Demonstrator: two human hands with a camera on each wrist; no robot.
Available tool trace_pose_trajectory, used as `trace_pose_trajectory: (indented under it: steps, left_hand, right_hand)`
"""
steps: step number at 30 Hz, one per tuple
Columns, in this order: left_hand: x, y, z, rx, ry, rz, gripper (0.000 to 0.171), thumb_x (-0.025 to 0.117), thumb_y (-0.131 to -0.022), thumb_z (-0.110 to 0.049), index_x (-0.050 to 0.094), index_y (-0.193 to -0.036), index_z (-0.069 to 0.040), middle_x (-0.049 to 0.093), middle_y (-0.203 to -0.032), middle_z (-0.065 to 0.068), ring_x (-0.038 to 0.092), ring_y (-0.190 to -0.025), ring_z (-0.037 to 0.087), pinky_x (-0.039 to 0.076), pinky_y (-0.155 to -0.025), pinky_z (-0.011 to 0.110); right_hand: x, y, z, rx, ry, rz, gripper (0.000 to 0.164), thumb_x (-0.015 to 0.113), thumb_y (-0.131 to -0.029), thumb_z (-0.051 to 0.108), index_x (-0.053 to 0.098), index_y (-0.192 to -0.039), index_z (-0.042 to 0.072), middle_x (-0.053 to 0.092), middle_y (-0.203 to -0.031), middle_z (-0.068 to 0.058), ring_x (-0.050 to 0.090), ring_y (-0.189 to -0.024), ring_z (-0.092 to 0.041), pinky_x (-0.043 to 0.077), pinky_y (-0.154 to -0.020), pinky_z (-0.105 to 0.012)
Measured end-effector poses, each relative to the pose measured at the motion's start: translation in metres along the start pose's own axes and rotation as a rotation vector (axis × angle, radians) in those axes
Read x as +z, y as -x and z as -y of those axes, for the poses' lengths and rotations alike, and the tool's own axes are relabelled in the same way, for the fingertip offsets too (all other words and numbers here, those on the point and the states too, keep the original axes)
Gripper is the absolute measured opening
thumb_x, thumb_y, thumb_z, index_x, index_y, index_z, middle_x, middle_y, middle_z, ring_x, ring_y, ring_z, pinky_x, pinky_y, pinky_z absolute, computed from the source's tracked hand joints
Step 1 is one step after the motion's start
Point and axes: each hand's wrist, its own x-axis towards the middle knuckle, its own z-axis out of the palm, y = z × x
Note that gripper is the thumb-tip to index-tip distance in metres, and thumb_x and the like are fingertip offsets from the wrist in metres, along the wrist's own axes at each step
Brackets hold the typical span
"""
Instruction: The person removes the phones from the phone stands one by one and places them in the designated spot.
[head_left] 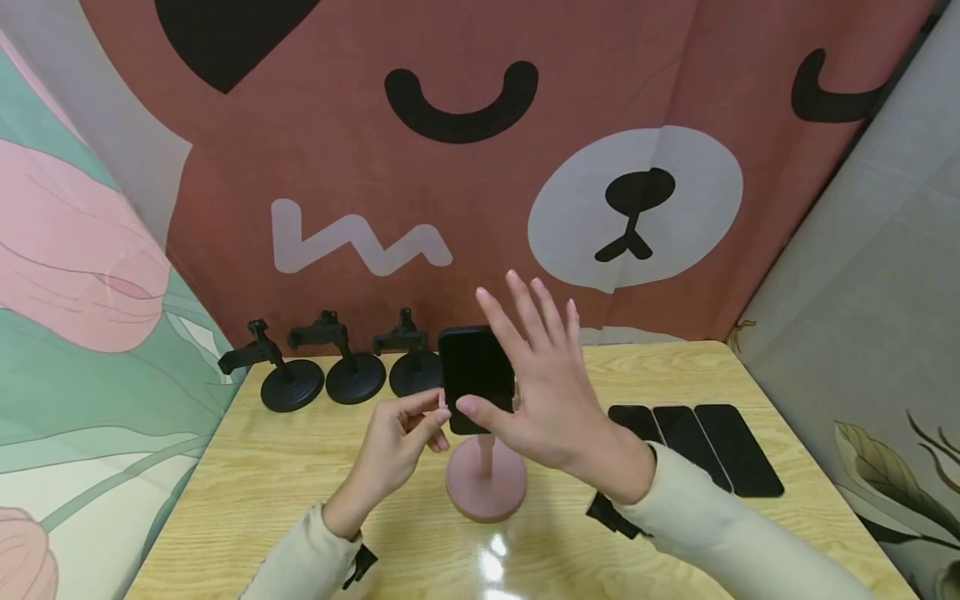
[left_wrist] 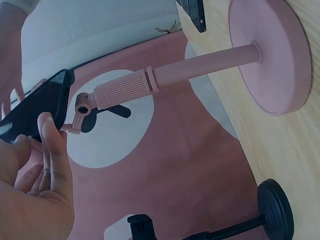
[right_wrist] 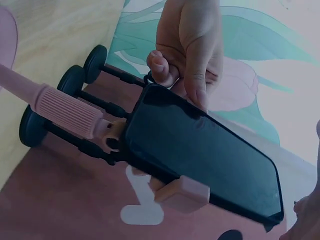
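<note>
A black smartphone [head_left: 472,367] stands in the holder of a pink phone stand [head_left: 486,487], screen toward the person. The left hand [head_left: 397,442] pinches the phone's left edge between thumb and curled fingers, low on that side. The right hand [head_left: 547,392] is spread wide in front of the phone's right side, thumb crossing the screen's lower part. In the right wrist view a pink clamp jaw grips the long edge opposite the left hand [right_wrist: 192,55]. The stand's ribbed neck [left_wrist: 122,90] rises to a small joint behind the phone in the left wrist view.
Three black phone stands [head_left: 356,377] with round bases line the back left of the wooden table [head_left: 247,492]. Three dark phones [head_left: 738,450] lie side by side at the right, partly behind the right forearm. A printed bear curtain [head_left: 337,150] hangs behind the table.
</note>
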Motion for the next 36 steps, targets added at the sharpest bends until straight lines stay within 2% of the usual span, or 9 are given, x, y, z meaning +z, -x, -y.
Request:
trace_pose_trajectory:
  steps: [7,11,16,20,23,25,28,31,36]
  left_hand:
    - [-0.001,0.002,0.003,0.012,-0.006,0.008,0.03,0.062,-0.098,-0.005,0.066,-0.124,0.01,0.073,-0.099,0.028,0.066,-0.059,0.005,0.06,-0.058,0.027]
    - [-0.001,0.001,0.003,0.017,-0.008,0.012,0.031,0.061,-0.1,-0.007,0.066,-0.126,0.008,0.074,-0.09,0.024,0.066,-0.059,0.006,0.06,-0.057,0.028]
    - [-0.002,0.001,0.002,0.041,-0.021,-0.003,0.025,0.06,-0.101,-0.006,0.069,-0.12,0.008,0.073,-0.079,0.02,0.067,-0.058,0.008,0.06,-0.056,0.029]
    - [-0.003,0.002,0.001,0.031,-0.035,-0.003,0.025,0.06,-0.101,-0.006,0.07,-0.119,0.007,0.072,-0.076,0.019,0.066,-0.058,0.008,0.06,-0.057,0.029]
    - [-0.003,0.001,-0.001,0.007,-0.042,0.003,0.026,0.061,-0.1,-0.006,0.069,-0.122,0.007,0.071,-0.074,0.022,0.066,-0.058,0.007,0.06,-0.058,0.028]
    - [-0.003,0.001,-0.001,-0.004,-0.046,0.006,0.026,0.061,-0.1,-0.005,0.069,-0.122,0.006,0.07,-0.074,0.022,0.066,-0.058,0.007,0.06,-0.058,0.028]
    - [-0.003,0.0,-0.001,-0.021,-0.052,0.007,0.022,0.061,-0.101,-0.006,0.072,-0.116,0.005,0.071,-0.074,0.021,0.065,-0.059,0.007,0.06,-0.058,0.028]
    - [-0.003,0.001,0.0,-0.044,-0.061,0.004,0.02,0.061,-0.101,-0.008,0.073,-0.113,0.003,0.072,-0.077,0.017,0.065,-0.06,0.007,0.059,-0.058,0.028]
    - [-0.003,0.002,0.001,-0.063,-0.059,0.006,0.022,0.061,-0.101,-0.008,0.071,-0.117,0.003,0.072,-0.081,0.017,0.066,-0.061,0.007,0.059,-0.059,0.028]
  right_hand:
    - [0.007,-0.007,0.01,-0.051,0.113,0.021,0.098,0.009,-0.083,0.092,0.01,-0.163,0.036,-0.004,-0.173,0.004,-0.002,-0.16,-0.03,0.002,-0.12,-0.073]
    - [0.01,-0.012,0.015,-0.073,0.158,0.021,0.098,0.006,-0.083,0.092,0.01,-0.163,0.037,-0.004,-0.173,0.005,-0.003,-0.16,-0.029,0.0,-0.121,-0.07]
    - [0.012,-0.02,0.022,-0.104,0.209,0.008,0.095,0.006,-0.085,0.09,0.011,-0.163,0.036,-0.002,-0.173,0.003,-0.003,-0.16,-0.029,-0.003,-0.123,-0.067]
    - [0.015,-0.024,0.025,-0.097,0.259,0.014,0.097,0.038,-0.087,0.087,0.006,-0.163,0.036,0.004,-0.173,0.0,0.002,-0.16,-0.03,-0.004,-0.124,-0.065]
    - [0.017,-0.025,0.026,-0.084,0.302,0.005,0.111,0.059,-0.079,0.082,0.003,-0.163,0.036,0.013,-0.172,-0.002,0.009,-0.159,-0.031,-0.003,-0.125,-0.064]
    - [0.019,-0.025,0.027,-0.081,0.329,-0.012,0.112,0.058,-0.079,0.083,0.003,-0.163,0.035,0.019,-0.171,-0.003,0.014,-0.158,-0.033,-0.001,-0.125,-0.064]
    - [0.023,-0.027,0.029,-0.08,0.358,-0.036,0.111,0.056,-0.078,0.086,0.009,-0.164,0.033,0.03,-0.167,-0.004,0.023,-0.154,-0.035,0.004,-0.125,-0.065]
    - [0.028,-0.029,0.03,-0.091,0.386,-0.064,0.108,0.054,-0.076,0.088,0.026,-0.161,0.028,0.042,-0.158,-0.005,0.033,-0.147,-0.035,0.016,-0.124,-0.063]
    - [0.034,-0.029,0.029,-0.11,0.422,-0.114,0.097,0.053,-0.074,0.091,0.056,-0.138,0.018,0.055,-0.136,-0.006,0.046,-0.126,-0.032,0.041,-0.111,-0.051]
